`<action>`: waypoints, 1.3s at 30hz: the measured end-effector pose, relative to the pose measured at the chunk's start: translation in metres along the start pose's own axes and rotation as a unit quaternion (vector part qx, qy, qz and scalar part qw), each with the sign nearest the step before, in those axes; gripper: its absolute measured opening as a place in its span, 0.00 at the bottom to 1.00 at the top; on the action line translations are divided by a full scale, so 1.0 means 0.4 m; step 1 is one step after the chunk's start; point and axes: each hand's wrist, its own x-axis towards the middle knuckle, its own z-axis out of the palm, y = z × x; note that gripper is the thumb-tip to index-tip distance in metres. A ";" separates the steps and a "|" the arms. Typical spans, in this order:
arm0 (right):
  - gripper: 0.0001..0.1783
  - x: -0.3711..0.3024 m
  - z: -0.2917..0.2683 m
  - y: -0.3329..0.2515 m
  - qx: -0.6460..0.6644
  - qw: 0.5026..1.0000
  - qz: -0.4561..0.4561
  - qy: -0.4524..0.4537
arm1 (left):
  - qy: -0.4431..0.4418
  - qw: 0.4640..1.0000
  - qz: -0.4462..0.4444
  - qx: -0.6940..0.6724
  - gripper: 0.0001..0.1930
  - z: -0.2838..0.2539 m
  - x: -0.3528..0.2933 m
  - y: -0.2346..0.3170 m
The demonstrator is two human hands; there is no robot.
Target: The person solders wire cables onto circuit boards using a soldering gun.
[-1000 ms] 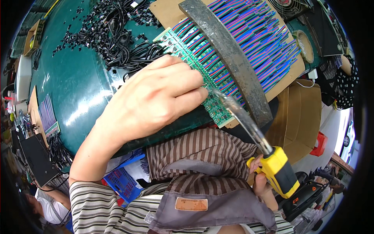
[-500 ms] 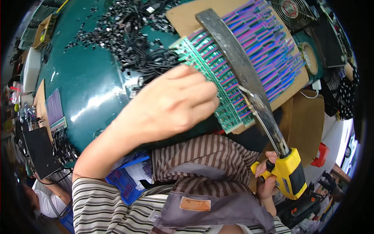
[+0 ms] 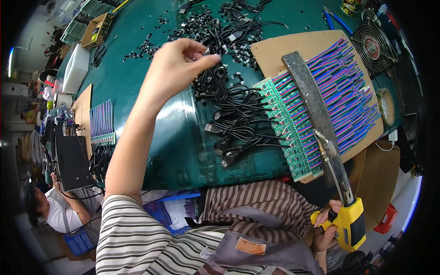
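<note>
My left hand (image 3: 176,64) hovers over a heap of black USB cables (image 3: 224,91), thumb and index tip apart, with nothing visible between them. My right hand (image 3: 326,229) grips the handle of a yellow and black soldering gun (image 3: 350,224), its metal tip pointing up toward the boards. A row of green circuit boards (image 3: 286,128) lies on a brown board (image 3: 270,48). Multicoloured flat wires (image 3: 343,91) run from the row to the right. A dark metal bar (image 3: 311,96) presses across the wires. Several black cables end at the left edge of the circuit boards.
Small black connectors (image 3: 195,25) are scattered over the green table (image 3: 169,133). A round fan (image 3: 373,46) and blue-handled pliers (image 3: 337,20) stand at the far right. At the left is another set of boards with purple wires (image 3: 101,118); a person (image 3: 59,208) sits near it.
My left hand has moved from the circuit boards' edge away to the cable heap, and its curled fingers have loosened. The view has shifted. My right hand still holds the soldering gun.
</note>
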 end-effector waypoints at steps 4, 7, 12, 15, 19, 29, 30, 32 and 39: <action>0.32 -0.002 -0.007 0.020 0.026 0.999 -0.012 0.020 | 0.035 0.998 -0.035 0.050 0.23 0.059 0.006 -0.015; 0.32 -0.007 -0.014 0.032 0.033 0.999 -0.017 0.024 | 0.036 0.998 -0.049 -0.023 0.21 0.053 0.011 -0.033; 0.32 0.008 -0.006 0.004 0.004 1.000 0.006 -0.014 | 0.019 0.992 -0.061 -0.112 0.15 -0.025 -0.015 0.009; 0.32 0.018 0.019 -0.013 0.011 1.000 -0.008 -0.001 | -0.019 0.976 -0.012 -0.215 0.13 -0.046 -0.062 0.035; 0.31 0.020 0.039 -0.021 0.026 0.998 -0.012 0.053 | -0.130 0.867 -0.036 -0.479 0.09 -0.012 -0.131 0.124; 0.27 0.155 0.145 -0.162 0.088 0.982 0.114 -0.119 | -0.238 0.721 -0.162 -0.630 0.21 0.106 -0.307 0.278; 0.27 0.142 0.146 -0.155 0.091 0.986 0.100 -0.096 | -0.214 0.727 -0.126 -0.640 0.21 0.124 -0.313 0.272; 0.27 0.129 0.139 -0.148 0.093 0.990 0.086 -0.070 | -0.204 0.743 -0.123 -0.626 0.20 0.123 -0.320 0.274; 0.24 0.144 0.135 -0.153 0.002 0.997 0.035 -0.072 | -0.313 0.810 -0.082 -0.490 0.17 0.110 -0.330 0.251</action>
